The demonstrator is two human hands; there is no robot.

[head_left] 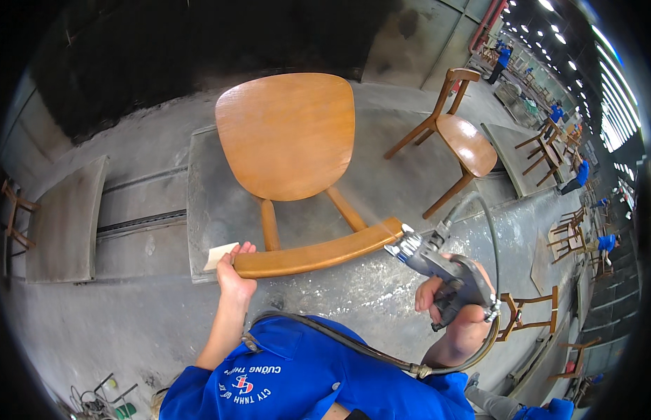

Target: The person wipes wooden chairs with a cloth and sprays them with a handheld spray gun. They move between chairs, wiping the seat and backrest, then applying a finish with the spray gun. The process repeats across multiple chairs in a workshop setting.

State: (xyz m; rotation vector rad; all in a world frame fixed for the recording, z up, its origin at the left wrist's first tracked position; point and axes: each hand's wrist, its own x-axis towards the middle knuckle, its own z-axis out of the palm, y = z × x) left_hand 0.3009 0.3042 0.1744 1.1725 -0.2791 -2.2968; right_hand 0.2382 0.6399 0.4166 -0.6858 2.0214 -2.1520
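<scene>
A wooden chair (287,133) with an orange-brown finish stands in front of me, its curved top rail (318,256) nearest. My left hand (237,275) is closed at the rail's left end, and a pale flat piece (219,255), like card or folded paper, sticks out by its fingers. How that piece is held is partly hidden. Gripped in my right hand (460,308) is a metal spray gun (437,269), its nozzle close to the rail's right end. A faint mist shows near the nozzle. From the gun, a hose (491,224) loops back along my right arm.
A second wooden chair (465,143) stands on the right beyond the gun. Grey flat boards (66,220) lie along a floor track. Behind is a dark, stained wall (220,42). More chairs (528,315) and several people in blue are along the right side.
</scene>
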